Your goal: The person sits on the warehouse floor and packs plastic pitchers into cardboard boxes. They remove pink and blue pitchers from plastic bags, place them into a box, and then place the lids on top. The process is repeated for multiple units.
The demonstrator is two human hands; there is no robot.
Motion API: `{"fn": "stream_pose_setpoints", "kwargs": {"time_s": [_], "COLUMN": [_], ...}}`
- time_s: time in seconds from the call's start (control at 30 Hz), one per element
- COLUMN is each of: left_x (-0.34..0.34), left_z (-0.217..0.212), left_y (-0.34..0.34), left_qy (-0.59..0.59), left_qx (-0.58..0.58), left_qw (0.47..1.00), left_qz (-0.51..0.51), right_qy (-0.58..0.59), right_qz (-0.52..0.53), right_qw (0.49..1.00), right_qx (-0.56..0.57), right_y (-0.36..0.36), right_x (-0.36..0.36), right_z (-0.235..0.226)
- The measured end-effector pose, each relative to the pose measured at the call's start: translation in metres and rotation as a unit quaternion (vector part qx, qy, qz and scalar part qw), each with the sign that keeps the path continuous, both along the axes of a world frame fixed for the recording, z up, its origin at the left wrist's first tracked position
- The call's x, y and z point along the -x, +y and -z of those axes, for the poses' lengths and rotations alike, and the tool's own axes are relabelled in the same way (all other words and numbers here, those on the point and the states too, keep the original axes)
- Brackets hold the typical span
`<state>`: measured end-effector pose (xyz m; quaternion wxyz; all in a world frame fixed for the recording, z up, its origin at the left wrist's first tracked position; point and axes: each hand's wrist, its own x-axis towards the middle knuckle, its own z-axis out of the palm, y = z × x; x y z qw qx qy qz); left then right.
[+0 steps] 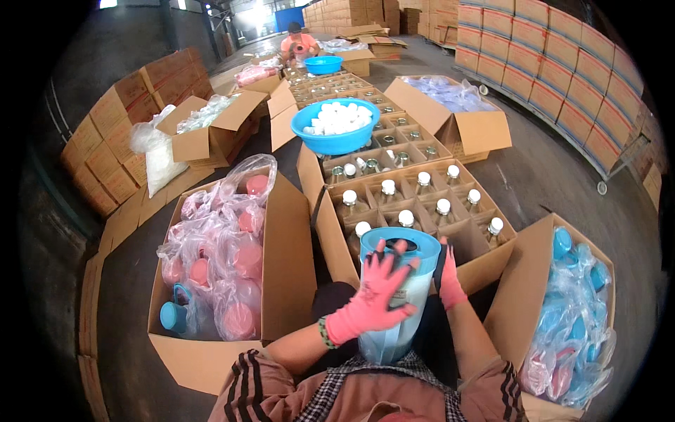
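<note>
A light-blue plastic flask [411, 309] stands upright between my legs, with a dark round opening in its wide blue top. My left hand [369, 292], in a pink glove with dark fingertips, lies against its near left side with the fingers spread. On the flask's right side, my right hand [450, 274] rests beside the rim with its fingers stretched up; part of it is hidden. Just beyond the flask is a divided cardboard box [485, 278] of clear glass bottles, several topped with white caps [388, 186].
At my left stands a carton [211, 352] of bagged pink containers and a blue cup [174, 316]. A carton [517, 302] of bagged blue parts is at my right. Ahead, a blue basin [334, 144] holds white caps. A co-worker [297, 46] sits farther off; stacked boxes [548, 63] line the right.
</note>
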<state>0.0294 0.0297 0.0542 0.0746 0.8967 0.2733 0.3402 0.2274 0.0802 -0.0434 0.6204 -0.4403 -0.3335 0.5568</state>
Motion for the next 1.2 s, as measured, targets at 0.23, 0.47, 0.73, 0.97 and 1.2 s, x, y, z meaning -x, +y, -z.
{"fn": "stream_pose_setpoints", "kwargs": {"time_s": [0.23, 0.47, 0.73, 0.97, 1.2], "left_x": [0.008, 0.027, 0.015, 0.021, 0.056], "left_z": [0.025, 0.050, 0.073, 0.053, -0.043], "left_y": [0.040, 0.062, 0.077, 0.064, 0.025], "left_qy": [-0.108, -0.247, -0.251, -0.266, -0.043], "left_qx": [0.039, 0.214, 0.265, 0.240, -0.301], "left_qw": [0.993, 0.943, 0.926, 0.930, 0.952], "left_qz": [-0.025, -0.068, -0.092, -0.081, -0.033], "right_qy": [-0.012, -0.320, -0.087, 0.114, 0.119], "right_qz": [-0.020, 0.071, 0.022, -0.095, -0.043], "right_qw": [1.000, 0.932, 0.992, 0.986, 0.951], "right_qx": [-0.007, -0.154, -0.091, -0.071, -0.282], "right_y": [-0.002, -0.019, -0.001, 0.004, -0.027], "right_x": [-0.001, 0.034, 0.020, 0.013, 0.055], "right_z": [0.001, -0.028, -0.014, -0.025, -0.159]}}
